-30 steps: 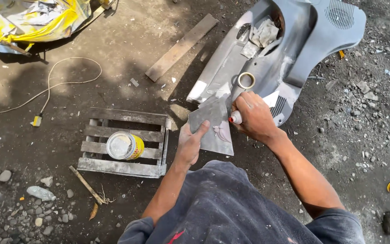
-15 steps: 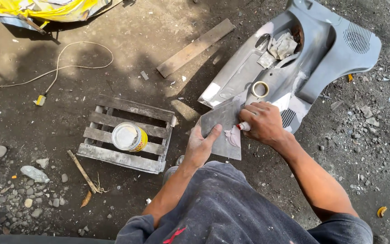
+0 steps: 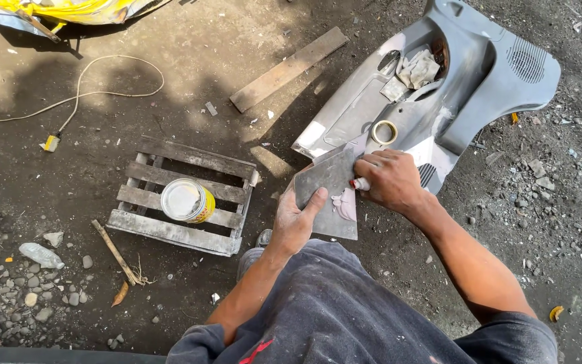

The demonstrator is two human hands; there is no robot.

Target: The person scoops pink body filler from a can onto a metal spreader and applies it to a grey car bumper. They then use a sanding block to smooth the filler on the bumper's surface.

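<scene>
My left hand (image 3: 294, 222) holds a flat grey metal board (image 3: 328, 185) from below, thumb on its face. A blob of pale pink putty (image 3: 346, 204) lies on the board's right side. My right hand (image 3: 389, 178) is closed on a small tube with a red and white tip (image 3: 360, 183), pressed against the board beside the putty. Just beyond both hands lies a large grey plastic car panel (image 3: 479, 74) on the ground, with a roll of tape (image 3: 384, 132) and crumpled rags (image 3: 417, 67) resting in its recess.
A small wooden pallet (image 3: 190, 195) left of my hands carries a yellow can with a white lid (image 3: 186, 201). A wooden plank (image 3: 289, 67) lies farther away, a white cord (image 3: 89, 94) and yellow sheeting (image 3: 62, 10) at upper left. Stones litter the dirt ground.
My right hand with the tube has stayed pressed at the board's right side. The camera view has shifted slightly, so the panel and pallet appear lower and nearer.
</scene>
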